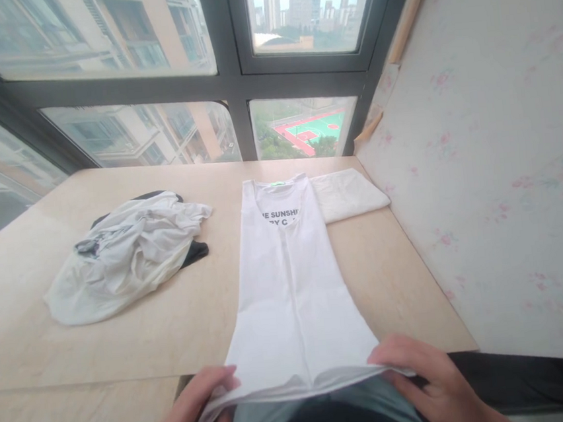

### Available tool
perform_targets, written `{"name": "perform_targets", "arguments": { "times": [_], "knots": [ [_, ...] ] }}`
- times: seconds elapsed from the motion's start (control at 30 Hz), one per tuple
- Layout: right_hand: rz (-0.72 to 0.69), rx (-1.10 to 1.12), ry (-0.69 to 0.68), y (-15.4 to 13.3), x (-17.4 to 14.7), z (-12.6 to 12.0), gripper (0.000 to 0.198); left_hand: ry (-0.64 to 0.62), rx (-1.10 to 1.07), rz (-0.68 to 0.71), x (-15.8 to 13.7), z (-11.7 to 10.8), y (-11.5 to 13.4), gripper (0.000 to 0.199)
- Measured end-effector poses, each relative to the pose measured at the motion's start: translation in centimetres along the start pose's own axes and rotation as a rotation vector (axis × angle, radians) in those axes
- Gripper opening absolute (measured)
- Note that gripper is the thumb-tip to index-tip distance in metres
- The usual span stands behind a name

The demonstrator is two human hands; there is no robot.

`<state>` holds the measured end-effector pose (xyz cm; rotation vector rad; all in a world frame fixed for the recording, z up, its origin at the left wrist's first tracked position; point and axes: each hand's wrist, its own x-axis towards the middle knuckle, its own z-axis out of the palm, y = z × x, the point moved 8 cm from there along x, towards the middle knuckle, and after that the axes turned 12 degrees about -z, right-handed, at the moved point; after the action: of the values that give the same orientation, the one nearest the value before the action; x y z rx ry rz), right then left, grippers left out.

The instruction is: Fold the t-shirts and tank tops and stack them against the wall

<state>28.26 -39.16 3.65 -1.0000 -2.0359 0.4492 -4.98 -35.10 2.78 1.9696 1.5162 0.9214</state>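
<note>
A white T-shirt [288, 283] lies lengthwise on the wooden board, its sides folded inward so that they meet along the middle. Its neck end points toward the window, and part of some dark printed lettering shows inside the neckline. My left hand [201, 411] pinches the hem at its near left corner. At the near right corner, my right hand [421, 373] grips the hem between thumb and fingers. The hem hangs slightly past the board's near edge, above my lap.
A loose heap of white and black clothes [131, 252] lies on the left of the wooden board [174, 341]. Beside the shirt's neck end, on the right, rests a folded white garment [349, 194]. A flowered wall [495, 150] bounds the right side; dark-framed windows [233, 76] stand behind.
</note>
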Motion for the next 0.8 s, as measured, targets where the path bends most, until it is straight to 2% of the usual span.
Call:
{"name": "perform_targets", "arguments": {
  "times": [0.1,0.23,0.33,0.4,0.47,0.57,0.7,0.8],
  "knots": [
    [0.133,-0.034,0.124,4.0,3.3,-2.1,0.016,0.009,-0.251,-0.199,6.2,0.3,-0.9,0.037],
    [0.339,0.025,0.202,13.1,10.2,-2.1,0.027,-0.026,-0.455,-0.318,17.0,3.1,-3.8,0.049],
    [0.415,0.045,0.221,19.9,15.4,-0.7,0.035,-0.040,-0.376,-0.336,24.2,5.9,-6.8,0.055],
    [0.459,0.007,0.192,23.7,17.7,0.7,0.040,-0.045,-0.244,-0.369,27.5,7.9,-9.1,0.054],
    [0.510,-0.047,0.163,26.7,18.7,2.1,0.046,-0.038,-0.147,-0.409,29.2,9.5,-11.4,0.049],
    [0.548,-0.112,0.164,29.0,18.0,3.3,0.048,-0.021,-0.067,-0.439,29.6,10.8,-13.5,0.048],
    [0.564,-0.200,0.202,29.8,15.7,3.1,0.044,0.034,0.061,-0.494,28.4,10.1,-14.9,0.056],
    [0.666,-0.189,0.196,31.1,15.0,2.3,0.044,0.025,0.133,-0.563,28.4,9.4,-15.8,0.062]
  ]
}}
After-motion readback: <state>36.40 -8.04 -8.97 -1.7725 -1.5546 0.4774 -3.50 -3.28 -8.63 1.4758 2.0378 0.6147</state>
